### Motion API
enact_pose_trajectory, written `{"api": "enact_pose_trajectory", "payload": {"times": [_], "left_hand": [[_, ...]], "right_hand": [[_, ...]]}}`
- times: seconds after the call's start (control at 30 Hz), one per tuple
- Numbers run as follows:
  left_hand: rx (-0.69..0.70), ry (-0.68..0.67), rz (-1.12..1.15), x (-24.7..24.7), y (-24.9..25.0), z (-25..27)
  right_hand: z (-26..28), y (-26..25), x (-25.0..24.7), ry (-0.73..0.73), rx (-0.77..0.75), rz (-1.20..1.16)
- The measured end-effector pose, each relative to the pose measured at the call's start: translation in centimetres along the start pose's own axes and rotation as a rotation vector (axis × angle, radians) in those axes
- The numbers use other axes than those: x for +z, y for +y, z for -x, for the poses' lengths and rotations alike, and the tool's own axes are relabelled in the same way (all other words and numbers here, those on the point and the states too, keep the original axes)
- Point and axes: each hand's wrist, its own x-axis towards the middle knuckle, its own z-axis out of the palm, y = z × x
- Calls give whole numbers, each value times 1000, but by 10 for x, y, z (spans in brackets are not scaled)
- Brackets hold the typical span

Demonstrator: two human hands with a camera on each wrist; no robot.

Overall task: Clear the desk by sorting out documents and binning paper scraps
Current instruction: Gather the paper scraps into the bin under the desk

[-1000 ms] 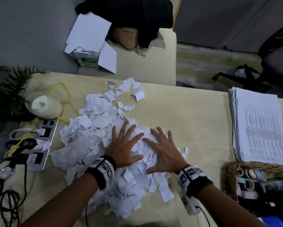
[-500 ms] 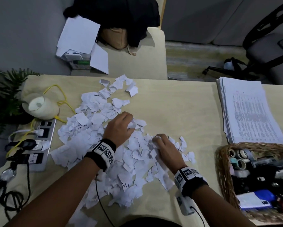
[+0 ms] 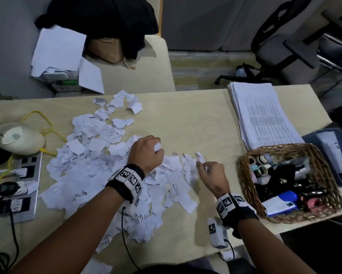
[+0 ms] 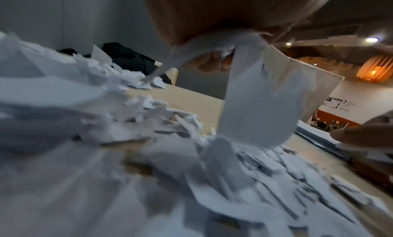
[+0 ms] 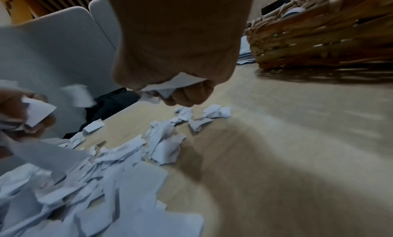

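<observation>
A wide heap of torn white paper scraps (image 3: 99, 167) covers the left and middle of the beige desk (image 3: 195, 123). My left hand (image 3: 146, 153) is a fist over the heap's far right side and grips a bunch of scraps (image 4: 251, 82), which hang from it in the left wrist view. My right hand (image 3: 211, 175) hovers at the heap's right edge, fingers curled round a few scraps (image 5: 176, 87). A stack of printed documents (image 3: 263, 117) lies at the desk's far right.
A wicker basket (image 3: 245, 186) of tape rolls and stationery stands at the front right, close to my right wrist. A power strip (image 3: 26, 184) with cables, a round lamp (image 3: 18, 139) and a plant edge line the left. A side table (image 3: 146, 80) with papers stands behind.
Both hands went from lying flat on the heap to closing into fists on scraps and lifting slightly. The view has shifted to the right.
</observation>
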Motion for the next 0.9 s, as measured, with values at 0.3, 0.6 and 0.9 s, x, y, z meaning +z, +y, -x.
{"api": "enact_pose_trajectory", "payload": {"times": [0.3,0.6,0.9], "left_hand": [[-190,38,-59,16,6,2],[-146,-475,-552,39,0,50],[189,-547,-661,55,-4,35]], "right_hand": [[-1,14,6,31,-71,319],[-3,19,46,-165,-361,577],[1,40,38,-45,-269,244]]}}
